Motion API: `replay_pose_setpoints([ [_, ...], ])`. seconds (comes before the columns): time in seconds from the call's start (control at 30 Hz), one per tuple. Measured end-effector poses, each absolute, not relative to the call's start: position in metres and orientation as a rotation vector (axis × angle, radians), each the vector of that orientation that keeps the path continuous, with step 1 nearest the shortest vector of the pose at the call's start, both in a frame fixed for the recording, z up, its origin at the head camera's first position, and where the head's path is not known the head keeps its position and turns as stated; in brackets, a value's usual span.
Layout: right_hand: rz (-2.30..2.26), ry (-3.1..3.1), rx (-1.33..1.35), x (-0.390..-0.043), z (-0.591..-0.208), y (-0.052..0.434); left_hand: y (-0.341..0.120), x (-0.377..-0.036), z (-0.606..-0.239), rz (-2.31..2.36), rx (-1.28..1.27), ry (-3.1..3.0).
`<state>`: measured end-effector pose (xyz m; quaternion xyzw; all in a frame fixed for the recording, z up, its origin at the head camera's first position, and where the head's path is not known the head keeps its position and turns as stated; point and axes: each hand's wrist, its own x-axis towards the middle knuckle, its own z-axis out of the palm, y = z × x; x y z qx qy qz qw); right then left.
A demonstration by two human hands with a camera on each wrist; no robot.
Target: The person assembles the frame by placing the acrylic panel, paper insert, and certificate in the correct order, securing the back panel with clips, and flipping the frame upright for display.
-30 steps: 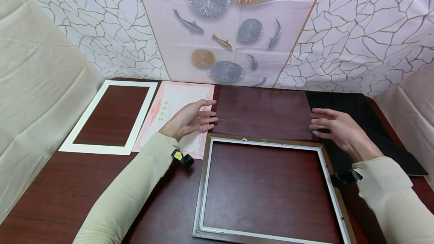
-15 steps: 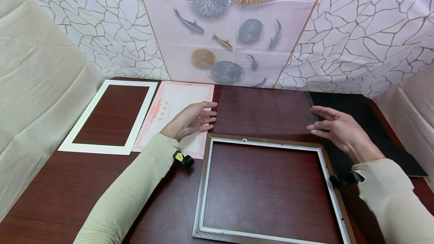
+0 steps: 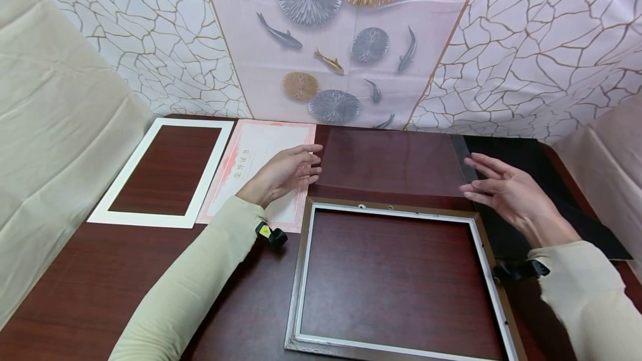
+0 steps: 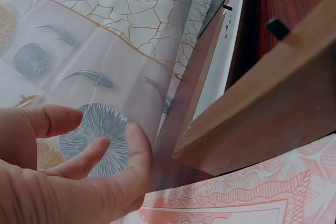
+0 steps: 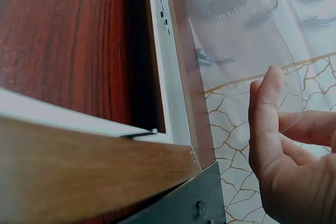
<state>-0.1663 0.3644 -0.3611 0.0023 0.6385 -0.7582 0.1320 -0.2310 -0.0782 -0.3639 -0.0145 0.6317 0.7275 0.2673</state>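
A clear sheet (image 3: 391, 163) hangs tilted just above the dark wood table (image 3: 100, 283), behind an empty brown picture frame (image 3: 302, 272) lying face down. My left hand (image 3: 291, 171) touches the sheet's left edge with fingers stretched out. My right hand (image 3: 496, 188) meets the right edge with straight, spread fingers. The left wrist view shows the left hand's fingertips (image 4: 134, 150) against the sheet (image 4: 105, 66), beside the frame (image 4: 262, 108). The right wrist view has straight fingers (image 5: 268, 119) at the sheet (image 5: 236, 35) above the frame's corner (image 5: 79, 161).
A pink-bordered certificate (image 3: 256, 155) lies under my left hand, with a white mat board (image 3: 125, 183) to its left. A black backing board (image 3: 541, 160) lies under my right hand. Patterned cloth walls close in the back and sides.
The clear sheet's near edge has come up off the table, so it now tilts. My right hand has risen and shifted slightly right; the left hand has barely moved.
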Motion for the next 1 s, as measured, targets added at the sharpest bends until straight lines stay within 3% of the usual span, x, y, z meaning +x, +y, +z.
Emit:
replay_pose_setpoints([
  [0.43,-2.190,1.862,-0.165,-0.145,-0.354,0.368,-0.083,-0.222,-0.362,1.940,0.122,1.682],
  [1.0,-2.171,1.970,-0.216,-0.118,-0.354,0.362,-0.100,-0.183,-0.353,1.824,0.281,1.741],
])
